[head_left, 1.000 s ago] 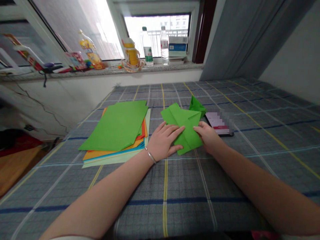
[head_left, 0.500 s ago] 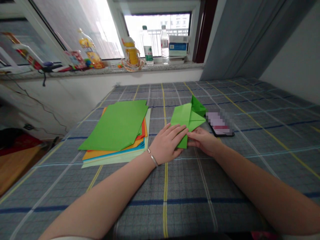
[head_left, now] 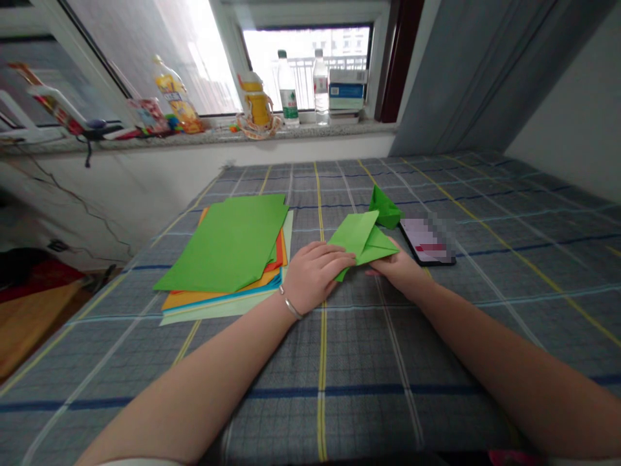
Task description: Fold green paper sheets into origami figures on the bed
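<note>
A folded sheet of green paper [head_left: 356, 231] lies between my two hands, with a triangular flap sticking out on its right side. My left hand [head_left: 317, 268], wearing a silver bracelet at the wrist, grips the lower left of the paper. My right hand [head_left: 396, 266] holds the lower right flap between thumb and fingers; some of those fingers are hidden beneath the paper. Just behind stands a second folded green paper piece [head_left: 385, 208], in a pointed shape.
A stack of coloured paper [head_left: 226, 243], green on top, lies to the left. A phone [head_left: 427, 243] rests at the right on the checked cloth [head_left: 359, 401]. Bottles, a yellow cup [head_left: 259, 107] and boxes [head_left: 346, 90] stand along the windowsill [head_left: 310, 133].
The folded paper has turned clockwise and tilted, its lower end swinging left. My left hand has shifted a little left, and my right hand has moved slightly right along the flap.
</note>
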Action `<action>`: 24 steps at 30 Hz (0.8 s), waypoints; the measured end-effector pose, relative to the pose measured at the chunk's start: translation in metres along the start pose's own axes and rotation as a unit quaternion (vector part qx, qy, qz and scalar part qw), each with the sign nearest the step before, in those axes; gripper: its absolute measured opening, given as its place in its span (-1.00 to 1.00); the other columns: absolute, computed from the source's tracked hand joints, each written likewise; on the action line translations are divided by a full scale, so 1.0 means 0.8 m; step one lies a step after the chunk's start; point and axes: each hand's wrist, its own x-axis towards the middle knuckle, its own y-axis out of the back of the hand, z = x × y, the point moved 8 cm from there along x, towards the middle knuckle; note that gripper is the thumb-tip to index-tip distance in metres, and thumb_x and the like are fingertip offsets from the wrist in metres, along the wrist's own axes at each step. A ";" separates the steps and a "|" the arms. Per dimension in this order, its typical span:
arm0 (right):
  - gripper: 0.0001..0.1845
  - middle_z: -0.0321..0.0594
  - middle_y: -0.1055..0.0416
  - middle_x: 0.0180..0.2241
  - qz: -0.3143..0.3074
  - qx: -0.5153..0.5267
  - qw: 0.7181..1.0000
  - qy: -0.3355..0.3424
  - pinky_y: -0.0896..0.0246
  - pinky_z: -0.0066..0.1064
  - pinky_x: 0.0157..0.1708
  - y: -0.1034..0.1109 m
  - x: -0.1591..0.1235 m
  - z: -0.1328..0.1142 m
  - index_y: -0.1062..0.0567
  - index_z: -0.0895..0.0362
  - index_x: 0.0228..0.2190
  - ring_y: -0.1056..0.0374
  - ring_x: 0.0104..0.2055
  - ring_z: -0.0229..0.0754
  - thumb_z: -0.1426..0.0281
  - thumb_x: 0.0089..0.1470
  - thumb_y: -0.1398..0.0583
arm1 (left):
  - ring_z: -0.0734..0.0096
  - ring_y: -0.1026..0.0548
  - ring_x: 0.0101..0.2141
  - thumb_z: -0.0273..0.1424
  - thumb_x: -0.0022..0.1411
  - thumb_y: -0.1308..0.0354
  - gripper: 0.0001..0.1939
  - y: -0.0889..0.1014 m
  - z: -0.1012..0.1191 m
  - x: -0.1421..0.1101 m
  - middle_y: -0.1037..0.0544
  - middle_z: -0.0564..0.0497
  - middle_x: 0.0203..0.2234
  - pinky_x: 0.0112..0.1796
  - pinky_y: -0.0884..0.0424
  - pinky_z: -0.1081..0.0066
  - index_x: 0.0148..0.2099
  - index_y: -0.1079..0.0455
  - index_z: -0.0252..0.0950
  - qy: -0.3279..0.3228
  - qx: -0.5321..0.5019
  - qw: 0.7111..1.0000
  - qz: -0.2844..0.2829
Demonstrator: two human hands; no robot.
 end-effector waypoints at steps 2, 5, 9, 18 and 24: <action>-0.09 -0.02 -0.34 0.08 0.027 -0.028 0.999 0.035 -0.42 -0.08 -0.17 0.016 0.006 0.002 -0.11 0.02 0.20 -0.38 -0.01 0.08 0.25 -0.15 -0.34 | 0.37 -0.49 -0.05 -0.49 0.29 0.05 -0.74 0.003 -0.004 0.000 -0.57 0.01 -0.10 0.02 -0.31 0.25 -0.03 -0.38 -0.23 0.007 -0.016 1.000 0.017; 0.11 0.02 -0.34 0.07 0.022 -0.075 0.989 0.128 -0.28 -0.02 0.01 0.027 0.012 -0.006 0.12 0.03 0.28 -0.36 0.02 0.05 0.27 -0.17 -0.36 | 0.37 -0.49 -0.05 -0.52 0.27 0.04 -0.72 0.006 -0.009 -0.001 -0.57 0.01 -0.09 0.01 -0.31 0.25 -0.03 -0.38 -0.24 0.011 -0.042 0.999 0.033; 0.10 0.08 -0.19 0.17 0.033 -0.124 0.975 0.181 -0.27 -0.03 0.01 0.035 0.013 -0.014 0.12 0.03 0.29 -0.36 0.00 0.03 0.23 -0.15 -0.35 | 0.38 -0.49 -0.06 -0.54 0.26 0.05 -0.69 0.016 -0.017 -0.002 -0.58 0.01 -0.10 -0.04 -0.35 0.26 -0.03 -0.40 -0.22 0.016 -0.080 0.995 0.061; -0.54 0.00 -0.10 0.17 0.129 -0.283 0.926 0.216 -0.36 -0.06 -0.09 0.057 0.003 -0.040 -0.49 0.01 -0.06 -0.13 0.19 0.14 0.26 -0.07 -0.28 | 0.42 -0.52 -0.20 -0.46 0.31 -0.01 -0.80 0.025 -0.039 -0.004 -0.61 0.01 -0.27 -0.10 -0.42 0.32 -0.17 -0.47 -0.24 0.098 -0.176 0.970 0.135; -0.84 -0.11 -0.42 -0.07 0.143 -0.313 0.895 0.284 -0.25 0.00 0.01 0.056 -0.001 -0.058 -0.55 0.03 -0.36 -0.32 0.02 0.01 0.25 0.01 -0.22 | 0.39 -0.51 -0.19 -0.32 0.32 -0.02 -0.78 0.016 -0.071 -0.021 -0.59 0.01 -0.24 -0.11 -0.42 0.36 -0.14 -0.47 -0.25 0.275 -0.178 0.932 0.156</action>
